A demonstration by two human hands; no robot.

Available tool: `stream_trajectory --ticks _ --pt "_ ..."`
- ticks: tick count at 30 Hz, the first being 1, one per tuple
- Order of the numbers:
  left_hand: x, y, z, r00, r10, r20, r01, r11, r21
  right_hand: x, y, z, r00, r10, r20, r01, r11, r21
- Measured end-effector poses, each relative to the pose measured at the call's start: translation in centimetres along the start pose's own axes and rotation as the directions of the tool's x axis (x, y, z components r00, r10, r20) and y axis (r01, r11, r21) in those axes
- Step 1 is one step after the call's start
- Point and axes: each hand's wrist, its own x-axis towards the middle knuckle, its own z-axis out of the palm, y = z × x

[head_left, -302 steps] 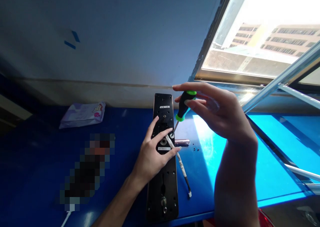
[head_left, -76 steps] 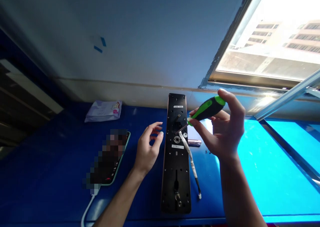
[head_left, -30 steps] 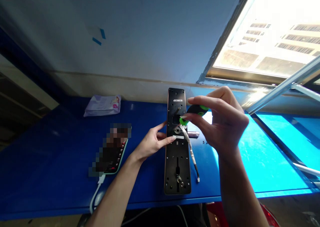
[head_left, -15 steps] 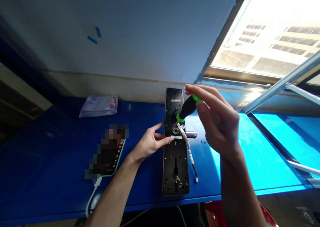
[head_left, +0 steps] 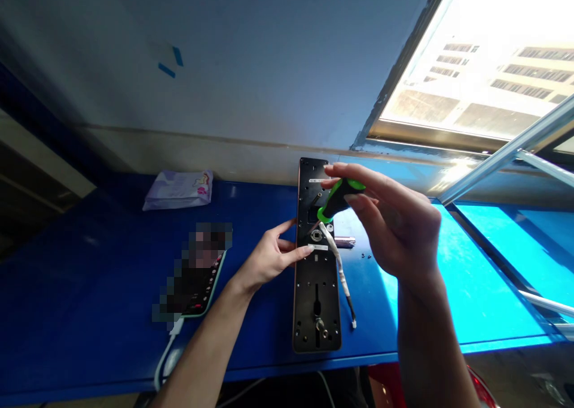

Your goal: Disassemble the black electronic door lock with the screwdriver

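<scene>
A long black lock plate (head_left: 316, 288) lies lengthwise on the blue table (head_left: 89, 288). My left hand (head_left: 269, 257) rests at its left edge, fingers spread, a fingertip on the plate's white label. My right hand (head_left: 390, 225) is closed on a black and green screwdriver (head_left: 334, 200), whose tip points down at the plate's upper middle near a round hole. A white sleeved cable (head_left: 339, 271) runs from that spot down the plate's right side to a small plug on the table.
A phone (head_left: 197, 276) with a white charging cable lies left of my left hand. A purple packet (head_left: 177, 188) sits by the wall. A small metal cylinder (head_left: 344, 241) and tiny screws (head_left: 368, 256) lie right of the plate. A window frame stands at the right.
My left hand went from hovering open beside the plate to resting on its left edge. The screwdriver swung from raised and tilted down to point at the plate's upper middle.
</scene>
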Motion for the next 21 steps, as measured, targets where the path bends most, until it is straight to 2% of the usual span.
stream_trajectory --ticks 3,5,7,9,11,15,17,21 --pt "-0.03 0.03 0.04 1.000 0.000 -0.005 0.000 1.000 -0.024 -0.07 0.27 -0.07 0.990 -0.077 -0.116 0.059 0.986 -0.156" --pt "0.00 0.00 0.04 1.000 -0.004 -0.011 0.004 1.000 -0.029 -0.09 0.45 -0.06 0.983 -0.107 -0.150 0.072 0.972 -0.223" --pt "0.07 -0.07 0.02 1.000 -0.012 -0.017 0.012 1.000 -0.025 -0.14 0.51 -0.06 0.992 -0.077 -0.101 0.056 0.980 -0.193" --pt "0.12 -0.12 0.03 1.000 -0.019 -0.024 0.019 1.000 -0.018 -0.19 0.48 -0.07 0.999 -0.032 -0.008 0.031 0.996 -0.090" --pt "0.10 -0.09 0.06 0.999 -0.020 -0.026 0.020 1.000 -0.023 -0.16 0.45 -0.02 0.999 -0.031 0.023 0.031 0.999 -0.018" --pt "-0.04 0.07 0.12 1.000 -0.007 -0.025 0.006 1.000 -0.025 0.08 0.58 0.27 0.986 -0.110 -0.124 0.086 0.979 -0.182" --pt "-0.06 0.08 0.10 1.000 -0.008 -0.028 0.007 1.000 -0.023 0.12 0.67 0.33 0.985 -0.102 -0.140 0.068 0.972 -0.225" --pt "-0.02 0.01 0.03 1.000 -0.023 -0.018 0.022 0.999 -0.044 -0.10 0.77 0.11 1.000 -0.005 0.011 0.005 1.000 0.005"
